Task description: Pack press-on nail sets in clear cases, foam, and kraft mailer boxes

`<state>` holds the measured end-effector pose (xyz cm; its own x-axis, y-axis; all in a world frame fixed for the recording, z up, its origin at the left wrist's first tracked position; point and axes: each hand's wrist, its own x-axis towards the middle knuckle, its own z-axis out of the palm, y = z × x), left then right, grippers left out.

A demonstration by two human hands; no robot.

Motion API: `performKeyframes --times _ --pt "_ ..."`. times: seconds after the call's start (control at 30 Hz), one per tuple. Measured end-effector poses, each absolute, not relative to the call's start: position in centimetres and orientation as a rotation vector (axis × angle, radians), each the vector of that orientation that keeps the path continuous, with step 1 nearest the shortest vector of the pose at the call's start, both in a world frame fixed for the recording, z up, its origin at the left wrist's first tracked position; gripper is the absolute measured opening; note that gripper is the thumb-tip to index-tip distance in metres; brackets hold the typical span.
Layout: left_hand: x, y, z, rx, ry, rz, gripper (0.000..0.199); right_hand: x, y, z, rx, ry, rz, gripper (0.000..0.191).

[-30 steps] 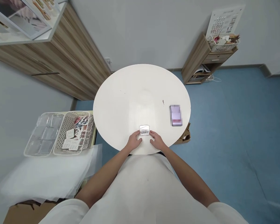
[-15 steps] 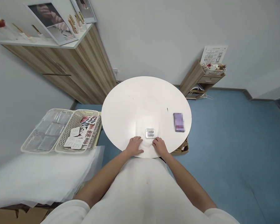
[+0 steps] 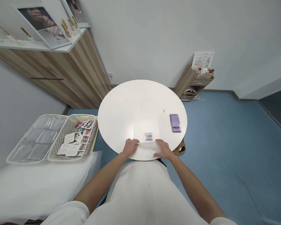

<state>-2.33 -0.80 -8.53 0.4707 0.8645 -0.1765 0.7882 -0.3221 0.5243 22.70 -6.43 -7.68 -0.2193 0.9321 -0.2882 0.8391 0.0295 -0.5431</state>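
Observation:
A small clear box [image 3: 149,137] with two rows of small dark, nail-shaped pieces lies near the front edge of the round white table [image 3: 121,103]. Under and around it, a thin pale sheet [image 3: 140,130] shows faintly against the tabletop. My left hand [image 3: 130,147] is left of the box, its fingers drawn together at the sheet's near edge. On the other side, my right hand [image 3: 163,148] rests on the table with thumb and fingers apart. Neither hand touches the box. A purple stack [image 3: 175,123], partly blurred out, lies farther right.
To the left stand a white basket of printed cards [image 3: 72,137] and a tray of clear packs [image 3: 37,139]. A wooden cabinet [image 3: 84,68] with framed pictures is at the back left. A small shelf unit [image 3: 194,82] stands behind the table's right side.
My left hand's fingers have drawn together, and its thumb has come in from its spread position. The right hand has moved slightly away from the box and opened wider. The view has shifted.

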Motion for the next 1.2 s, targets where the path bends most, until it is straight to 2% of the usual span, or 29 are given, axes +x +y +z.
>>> performKeyframes --times 0.03,0.13,0.2,0.5,0.6,0.67,0.77,0.93,1.03,1.1,1.2 --pt "-2.3 -0.6 -8.5 2.146 1.371 0.181 0.028 23.1 -6.3 -7.8 -1.839 -2.137 0.954 0.067" --pt "-2.4 0.1 -8.3 2.081 1.363 0.170 0.028 23.8 -5.4 -8.6 -1.817 -2.039 0.942 0.034" --pt "-2.5 0.6 -8.3 2.028 1.388 0.153 0.029 23.7 -4.5 -9.1 -1.887 -1.934 0.925 0.022" --pt "-1.5 2.1 -8.3 2.101 1.638 -0.040 0.023 22.1 -2.4 -10.6 -2.218 -1.771 0.766 0.020" --pt "-1.0 2.0 -8.3 2.128 1.686 0.000 0.023 21.8 -2.4 -10.5 -2.244 -1.820 0.590 0.036" --pt "-0.8 1.8 -8.2 2.170 1.683 0.067 0.038 21.5 -2.3 -10.2 -2.212 -1.912 0.482 0.046" --pt "-0.3 1.6 -8.1 2.295 1.516 0.087 0.052 21.0 -2.1 -9.8 -2.036 -2.163 0.493 0.041" --pt "0.6 1.2 -7.9 2.491 1.077 0.018 0.041 20.6 -2.4 -9.4 -1.800 -2.389 0.558 0.037" --pt "1.2 1.4 -7.9 2.554 1.005 0.006 0.034 20.4 -2.6 -9.2 -1.790 -2.387 0.539 0.032" --pt "1.8 1.7 -8.0 2.555 1.004 -0.013 0.039 20.2 -2.7 -9.0 -1.777 -2.406 0.545 0.025" --pt "2.5 2.0 -8.3 2.497 1.035 -0.047 0.046 19.7 -2.7 -8.8 -1.797 -2.429 0.574 0.034"
